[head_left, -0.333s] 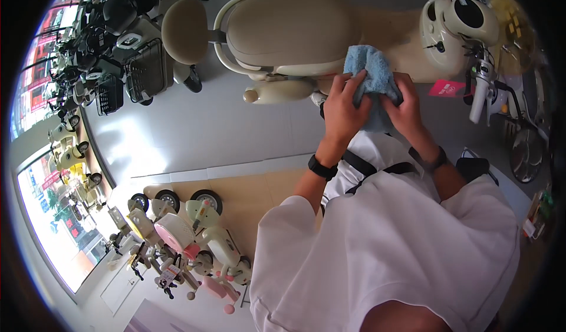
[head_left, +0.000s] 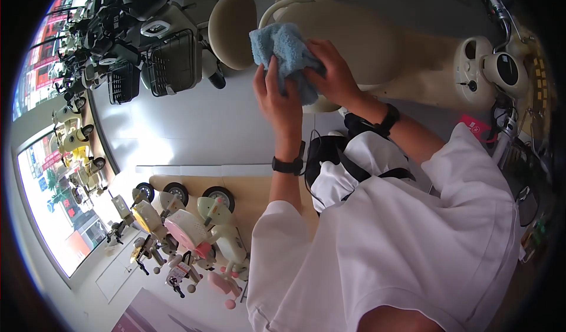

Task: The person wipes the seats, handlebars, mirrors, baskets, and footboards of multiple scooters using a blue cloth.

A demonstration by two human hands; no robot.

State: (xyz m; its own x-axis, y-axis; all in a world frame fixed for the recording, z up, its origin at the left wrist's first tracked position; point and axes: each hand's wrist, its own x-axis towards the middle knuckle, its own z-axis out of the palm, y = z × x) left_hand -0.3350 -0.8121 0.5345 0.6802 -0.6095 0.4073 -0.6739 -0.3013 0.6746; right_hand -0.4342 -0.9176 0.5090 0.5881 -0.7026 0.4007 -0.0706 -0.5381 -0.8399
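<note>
A fluffy light-blue cloth (head_left: 282, 46) is bunched between my two hands. My left hand (head_left: 278, 99) has its fingers bent against the cloth's near left side. My right hand (head_left: 333, 76) grips it from the right, thumb and fingers pressed into the folds. Behind the cloth is the rear of a cream scooter, beside its long padded seat (head_left: 348, 34); I cannot tell whether the cloth touches it. The scooter's round beige backrest (head_left: 232, 31) lies left of the cloth. Its front panel with a dark oval display (head_left: 504, 68) is far to the right.
Parked scooters with black baskets (head_left: 173, 63) crowd the far left. Small pastel scooters (head_left: 194, 232) stand on a tan platform at the lower left. A pink tag (head_left: 477, 128) hangs near the handlebar. A bright window (head_left: 62, 205) lies at the left edge.
Both hands have moved left with the cloth, from beside the seat's front end to the scooter's rear near the backrest. My view has shifted, so the scooter appears further right.
</note>
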